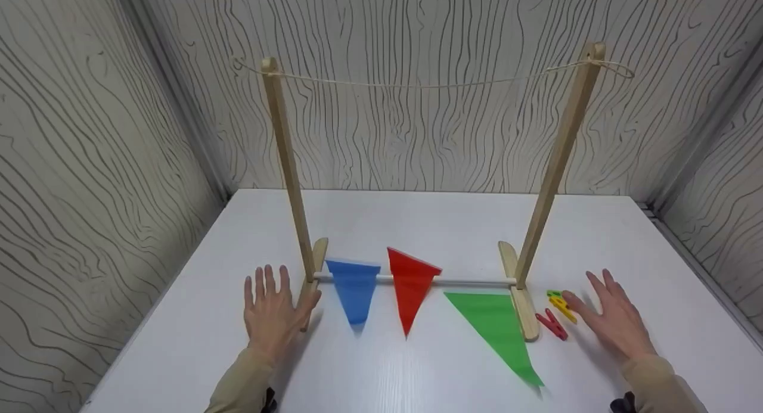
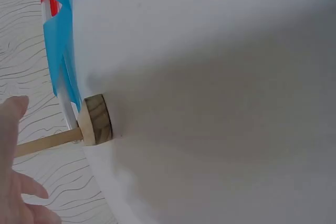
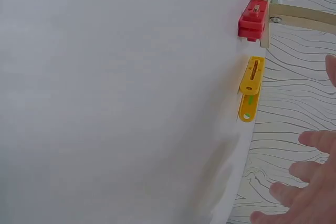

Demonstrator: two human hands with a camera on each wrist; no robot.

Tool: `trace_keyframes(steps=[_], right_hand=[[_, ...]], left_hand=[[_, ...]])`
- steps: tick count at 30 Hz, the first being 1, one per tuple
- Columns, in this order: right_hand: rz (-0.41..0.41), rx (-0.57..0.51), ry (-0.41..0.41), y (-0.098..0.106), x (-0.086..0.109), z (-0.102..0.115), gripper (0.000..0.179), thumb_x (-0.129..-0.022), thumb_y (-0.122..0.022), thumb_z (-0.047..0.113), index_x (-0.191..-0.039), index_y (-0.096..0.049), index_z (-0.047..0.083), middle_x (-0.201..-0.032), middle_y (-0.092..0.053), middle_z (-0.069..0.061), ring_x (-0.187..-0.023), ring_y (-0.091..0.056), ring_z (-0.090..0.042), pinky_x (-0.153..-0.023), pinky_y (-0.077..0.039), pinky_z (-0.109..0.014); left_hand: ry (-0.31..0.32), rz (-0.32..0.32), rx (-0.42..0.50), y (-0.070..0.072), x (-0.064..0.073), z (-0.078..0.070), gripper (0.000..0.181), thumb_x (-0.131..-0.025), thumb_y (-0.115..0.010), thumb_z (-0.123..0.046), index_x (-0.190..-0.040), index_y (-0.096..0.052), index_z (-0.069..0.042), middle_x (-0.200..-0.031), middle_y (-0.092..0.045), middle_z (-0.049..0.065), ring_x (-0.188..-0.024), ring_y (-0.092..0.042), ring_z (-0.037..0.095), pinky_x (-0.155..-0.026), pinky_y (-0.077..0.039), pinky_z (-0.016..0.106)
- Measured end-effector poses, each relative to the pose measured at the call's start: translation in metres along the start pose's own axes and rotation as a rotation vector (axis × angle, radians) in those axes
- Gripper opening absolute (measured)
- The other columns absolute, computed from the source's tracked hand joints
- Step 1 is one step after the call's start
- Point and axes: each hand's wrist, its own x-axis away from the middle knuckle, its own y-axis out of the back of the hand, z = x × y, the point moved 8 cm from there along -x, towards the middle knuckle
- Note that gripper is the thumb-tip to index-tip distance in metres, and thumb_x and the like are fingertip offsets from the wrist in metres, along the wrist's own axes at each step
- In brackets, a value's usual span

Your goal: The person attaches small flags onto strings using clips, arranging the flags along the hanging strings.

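My left hand (image 1: 271, 317) has its fingers spread and holds nothing, beside the foot of the left wooden post (image 1: 289, 174). My right hand (image 1: 614, 317), also with nothing in it, hovers by the clothespins on the right. A red clothespin (image 1: 552, 325) and a yellow clothespin (image 1: 562, 309) lie there; a green clothespin (image 1: 554, 294) shows partly behind the yellow one. A blue pennant (image 1: 354, 291) and a red pennant (image 1: 411, 285) lie over the white crossbar (image 1: 471, 280). Farther right, a green pennant (image 1: 498, 329) lies flat, its corner at the right wooden foot (image 1: 524, 314).
A thin string (image 1: 411, 86) sags between the tops of the left post and the right wooden post (image 1: 560, 162), knotted with loops at both ends. The frame stands on a white table (image 1: 429, 222). Wood-patterned walls (image 1: 417, 145) enclose the back and sides.
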Motion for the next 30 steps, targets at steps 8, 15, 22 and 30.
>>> trace_keyframes(steps=[8,15,22,30], right_hand=[[0.06,-0.077,-0.04,-0.001,-0.003,-0.003,0.096,-0.099,-0.042,0.064,-0.156,-0.013,-0.008,-0.16,0.006,-0.039,-0.146,0.0,-0.062,-0.114,-0.005,-0.077],[0.088,-0.136,-0.094,-0.003,-0.003,-0.006,0.094,-0.099,-0.041,0.065,-0.157,-0.013,-0.005,-0.162,0.007,-0.036,-0.148,0.001,-0.06,-0.117,-0.005,-0.074],[0.022,-0.209,-0.151,-0.002,0.002,-0.008,0.088,-0.1,-0.043,0.062,-0.155,-0.023,-0.003,-0.161,-0.012,-0.036,-0.143,-0.021,-0.056,-0.115,-0.027,-0.07],[-0.055,-0.263,-0.145,-0.001,0.006,-0.011,0.078,-0.1,-0.049,0.057,-0.148,-0.038,-0.003,-0.148,-0.037,-0.033,-0.123,-0.043,-0.043,-0.087,-0.047,-0.04]], left_hand=[[-0.135,-0.24,-0.074,0.025,0.0,-0.025,0.069,-0.087,-0.066,-0.061,-0.113,-0.073,0.002,-0.075,-0.072,0.016,-0.053,-0.061,0.021,-0.043,-0.047,0.028],[-0.26,-0.357,-0.055,0.035,0.002,-0.05,0.053,-0.082,-0.077,-0.054,-0.08,-0.071,-0.001,-0.048,-0.036,-0.001,-0.041,-0.023,0.008,-0.042,-0.009,0.019],[-0.345,-0.375,0.016,0.034,0.003,-0.076,0.042,-0.085,-0.078,-0.045,-0.073,-0.071,-0.005,-0.051,-0.054,0.003,-0.041,-0.035,0.009,-0.039,-0.026,0.018],[-0.374,-0.3,0.245,0.026,0.002,-0.114,0.038,-0.087,-0.078,-0.038,-0.066,-0.063,-0.011,-0.049,-0.043,-0.001,-0.045,-0.033,0.006,-0.047,-0.023,0.014]])
